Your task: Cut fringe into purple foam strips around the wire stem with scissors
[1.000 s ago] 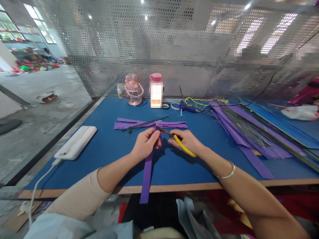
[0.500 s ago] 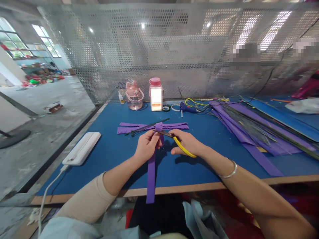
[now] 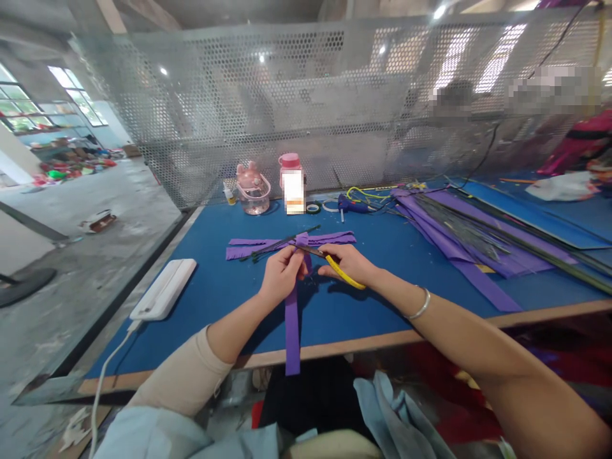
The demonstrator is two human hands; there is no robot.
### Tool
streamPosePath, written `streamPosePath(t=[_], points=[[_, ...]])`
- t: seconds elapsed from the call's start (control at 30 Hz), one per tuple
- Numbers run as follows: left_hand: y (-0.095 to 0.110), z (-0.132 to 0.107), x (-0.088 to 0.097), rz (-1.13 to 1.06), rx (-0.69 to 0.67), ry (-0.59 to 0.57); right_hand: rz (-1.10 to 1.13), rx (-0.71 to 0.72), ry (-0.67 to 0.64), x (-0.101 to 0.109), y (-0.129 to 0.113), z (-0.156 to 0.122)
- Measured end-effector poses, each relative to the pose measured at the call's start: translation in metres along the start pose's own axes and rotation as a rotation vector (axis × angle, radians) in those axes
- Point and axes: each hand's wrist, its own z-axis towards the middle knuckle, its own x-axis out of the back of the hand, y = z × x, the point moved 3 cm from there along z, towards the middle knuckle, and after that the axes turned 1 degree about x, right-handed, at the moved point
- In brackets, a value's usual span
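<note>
My left hand (image 3: 282, 273) pinches a long purple paper strip (image 3: 292, 331), whose tail hangs over the table's front edge. Yellow-handled scissors (image 3: 345, 273) are in my right hand (image 3: 350, 262), their blades reaching left to the strip beside my left fingers. The handles look spread in my grip; whether the blades are cutting I cannot tell. Just beyond my hands lie fringed purple strips (image 3: 335, 238), with thin dark green stems (image 3: 268, 248) across them.
A white power bank (image 3: 163, 290) with a cable lies at the left. Behind stand a pink-lidded clear jar (image 3: 253, 196), a pink bottle (image 3: 289, 160), tape rolls (image 3: 313, 208) and a blue glue gun (image 3: 352, 204). Purple sheets (image 3: 454, 255) and stems cover the right. A perforated metal screen (image 3: 229, 102) rises behind.
The camera view has shifted slightly. My right hand has drawn the scissor handles a little closer to my left hand, which still pinches the strip.
</note>
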Motion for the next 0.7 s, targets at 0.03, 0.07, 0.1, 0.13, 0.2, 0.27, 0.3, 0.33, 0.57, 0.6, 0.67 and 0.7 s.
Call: streamPosePath(t=[0.03, 0.07, 0.1, 0.13, 0.2, 0.27, 0.3, 0.33, 0.57, 0.6, 0.67, 0.7], points=[[-0.001, 0.001, 0.001, -0.018, 0.002, 0.003, 0.010, -0.008, 0.001, -0.001, 0.002, 0.002], [-0.003, 0.003, 0.001, -0.038, 0.005, 0.008, 0.017, -0.013, -0.001, -0.001, 0.004, 0.004], [-0.005, 0.005, 0.002, -0.058, 0.009, 0.012, 0.019, -0.014, -0.005, -0.002, 0.006, 0.006], [-0.006, 0.007, 0.003, -0.075, 0.011, 0.013, 0.017, -0.012, -0.010, -0.002, 0.008, 0.009], [-0.009, 0.012, 0.005, -0.100, 0.017, 0.009, 0.002, -0.009, -0.017, -0.001, 0.010, 0.015], [-0.010, 0.015, 0.007, -0.122, 0.028, -0.011, -0.015, -0.017, -0.009, 0.001, 0.011, 0.021], [-0.010, 0.017, 0.007, -0.130, 0.035, -0.025, -0.025, -0.025, -0.001, 0.002, 0.011, 0.024], [-0.010, 0.018, 0.007, -0.135, 0.042, -0.038, -0.037, -0.034, 0.006, 0.004, 0.010, 0.026], [0.001, 0.049, 0.024, -0.109, 0.020, 0.095, -0.073, 0.015, -0.091, 0.035, 0.008, 0.022], [0.004, 0.057, 0.032, -0.110, 0.004, 0.170, -0.070, 0.025, -0.090, 0.042, 0.010, 0.021], [0.012, 0.071, 0.046, -0.124, -0.038, 0.339, -0.061, 0.034, -0.026, 0.056, 0.018, 0.021], [0.016, 0.075, 0.050, -0.133, -0.064, 0.411, -0.055, 0.036, 0.027, 0.060, 0.023, 0.021]])
